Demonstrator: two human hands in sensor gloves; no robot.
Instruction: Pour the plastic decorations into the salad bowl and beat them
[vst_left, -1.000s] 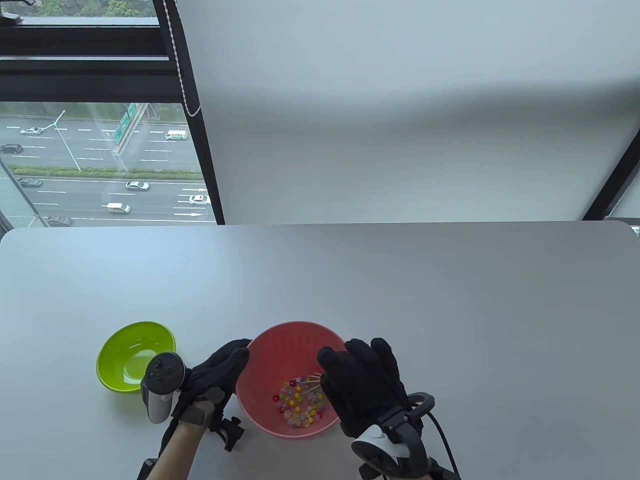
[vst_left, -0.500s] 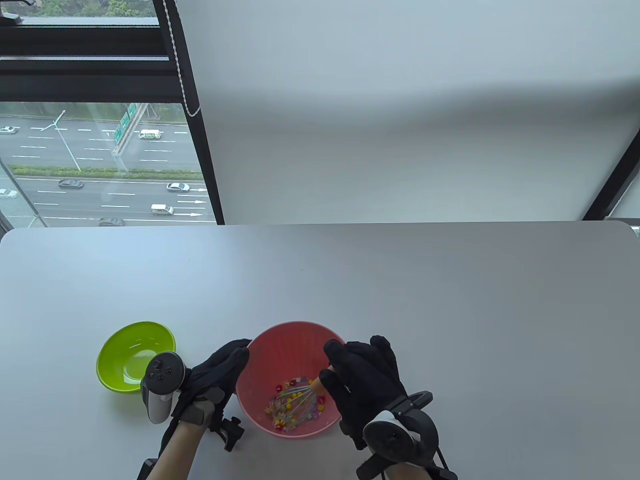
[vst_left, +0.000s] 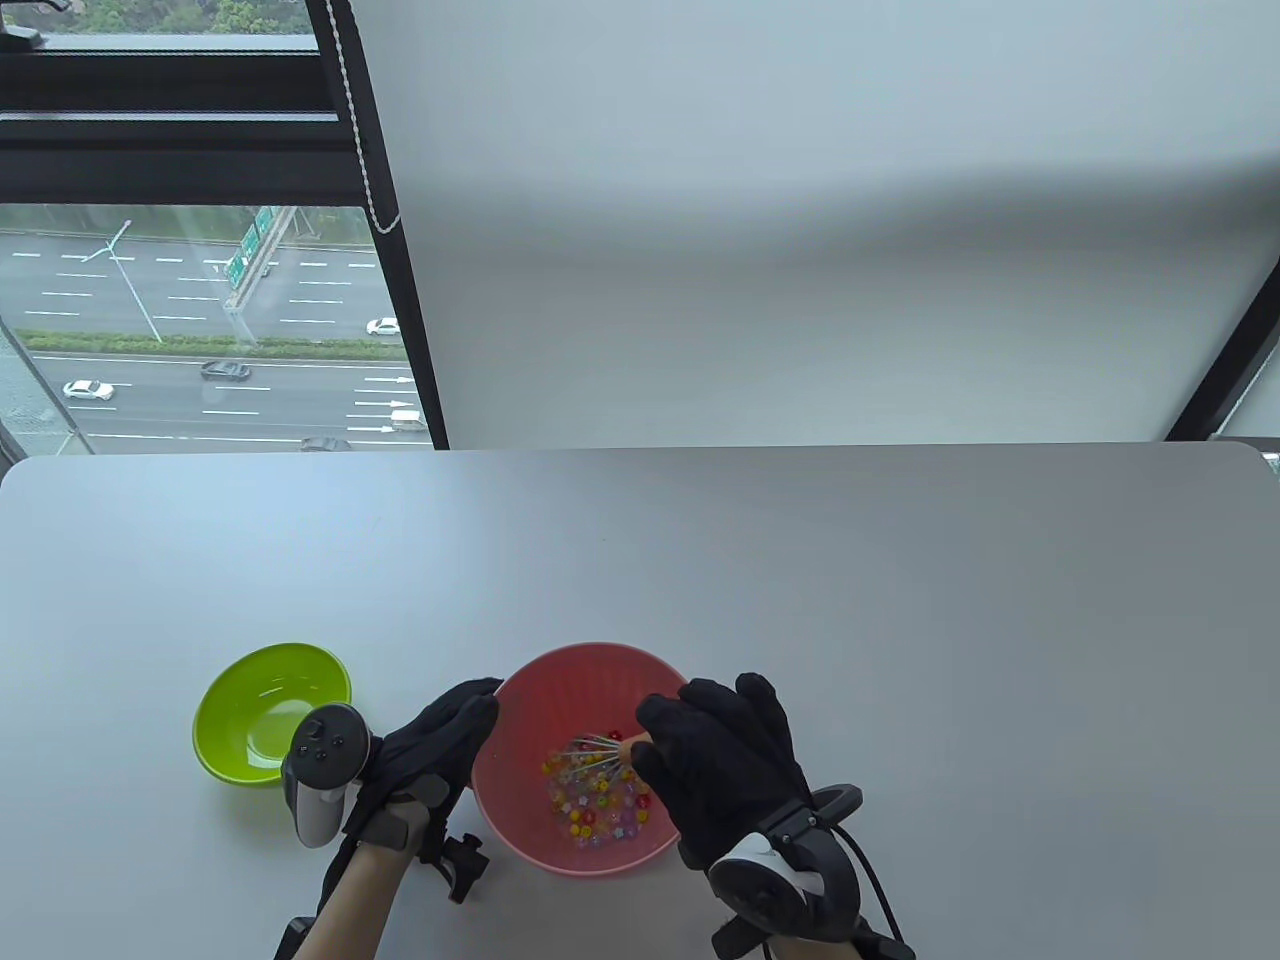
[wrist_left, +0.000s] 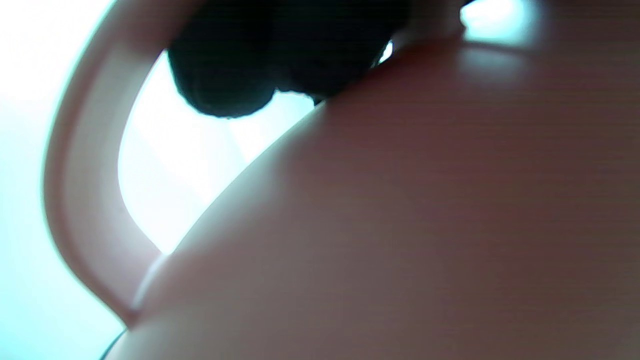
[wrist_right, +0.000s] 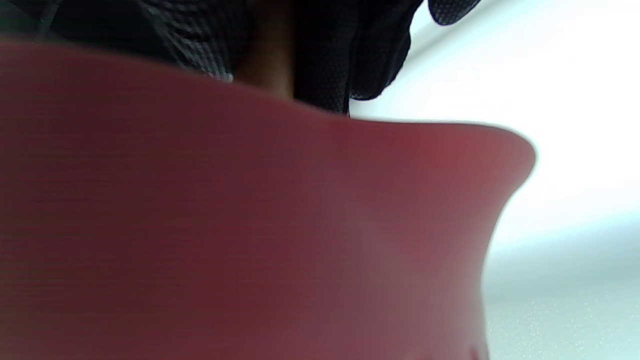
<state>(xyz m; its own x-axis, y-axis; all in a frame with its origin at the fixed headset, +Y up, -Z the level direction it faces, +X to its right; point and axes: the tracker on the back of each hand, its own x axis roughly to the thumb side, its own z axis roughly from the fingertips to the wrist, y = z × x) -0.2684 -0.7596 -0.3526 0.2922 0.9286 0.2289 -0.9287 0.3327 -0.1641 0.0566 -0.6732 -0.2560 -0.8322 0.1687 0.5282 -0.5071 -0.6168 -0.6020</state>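
A pink salad bowl (vst_left: 560, 680) stands near the table's front edge, with several small coloured plastic decorations (vst_left: 598, 808) on its bottom. My right hand (vst_left: 722, 770) grips the orange handle of a small wire whisk (vst_left: 598, 755), whose wires reach down among the decorations. My left hand (vst_left: 432, 752) holds the bowl's left rim, fingers over the edge. The left wrist view shows only the bowl's outer wall (wrist_left: 400, 225) and a dark fingertip (wrist_left: 225, 80) on the rim. In the right wrist view the bowl's wall (wrist_right: 250, 225) fills the frame, with the whisk handle (wrist_right: 270, 55) between gloved fingers.
A green bowl (vst_left: 262, 700) with nothing visible inside sits left of the pink bowl, just beyond my left hand's tracker (vst_left: 320, 780). The grey table (vst_left: 800, 600) runs back to a window and a white wall.
My right hand has swung the whisk around inside the bowl, its wires now further up and left. The decorations have shifted about the bottom. The left hand has stayed on the rim.
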